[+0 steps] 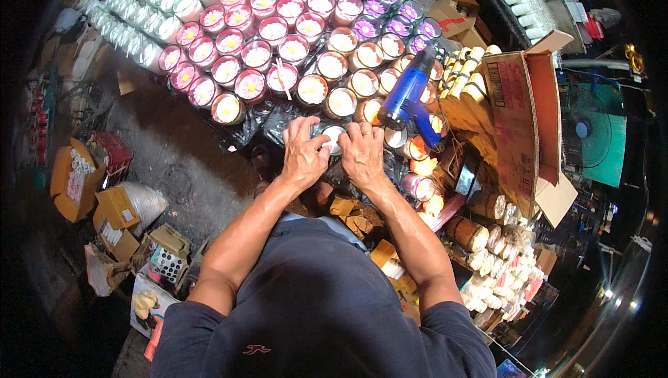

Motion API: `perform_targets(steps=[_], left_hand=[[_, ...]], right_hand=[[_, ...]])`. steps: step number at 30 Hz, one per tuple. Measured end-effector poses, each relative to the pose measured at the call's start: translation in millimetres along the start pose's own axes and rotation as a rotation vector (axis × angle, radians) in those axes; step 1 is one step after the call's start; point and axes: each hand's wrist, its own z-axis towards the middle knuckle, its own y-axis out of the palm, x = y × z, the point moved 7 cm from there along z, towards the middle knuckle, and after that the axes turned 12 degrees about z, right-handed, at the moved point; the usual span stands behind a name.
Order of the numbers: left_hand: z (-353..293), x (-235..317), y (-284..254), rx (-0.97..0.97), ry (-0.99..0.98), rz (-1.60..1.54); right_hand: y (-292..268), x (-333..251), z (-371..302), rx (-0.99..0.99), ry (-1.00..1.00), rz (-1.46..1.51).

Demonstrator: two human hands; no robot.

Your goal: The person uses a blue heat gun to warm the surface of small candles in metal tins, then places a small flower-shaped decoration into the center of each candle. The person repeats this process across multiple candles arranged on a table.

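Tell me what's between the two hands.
A glass, white inside, sits between the left hand and the right hand in the head view.

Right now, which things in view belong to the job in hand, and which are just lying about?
Likely in the job:
- round glass with white contents, between left hand and right hand
- pink flower-topped glass candles
- blue pistol-shaped power tool, perhaps

Probably lying about:
- large open brown cardboard box
- small brown cardboard box of white sticks
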Motion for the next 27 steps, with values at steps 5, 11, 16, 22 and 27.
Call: perform_targets(steps=[5, 11, 16, 22, 27], left_hand=[[-1.8, 0.7, 7.0, 0.046, 0.001, -0.027], [-3.4, 1.3, 10.2, 0.092, -0.005, -0.006], [-2.5, 3.4, 17.9, 0.105, -0.021, -0.018], [-3.5, 1.9, 23.6, 0.189, -0.016, -0.059], [-3.9, 4.8, 21.3, 0.186, 0.011, -0.065]], right_hand=[[-1.3, -1.0, 2.5, 0.039, -0.086, -0.012], [-2.6, -1.6, 4.6, 0.022, -0.112, -0.029], [-0.7, 0.4, 4.5, -0.042, -0.055, -0.025], [-0.7, 1.8, 1.5, -0.018, -0.058, 0.004], [-0.1, 5.0, -1.9, 0.002, -0.050, 0.027]])
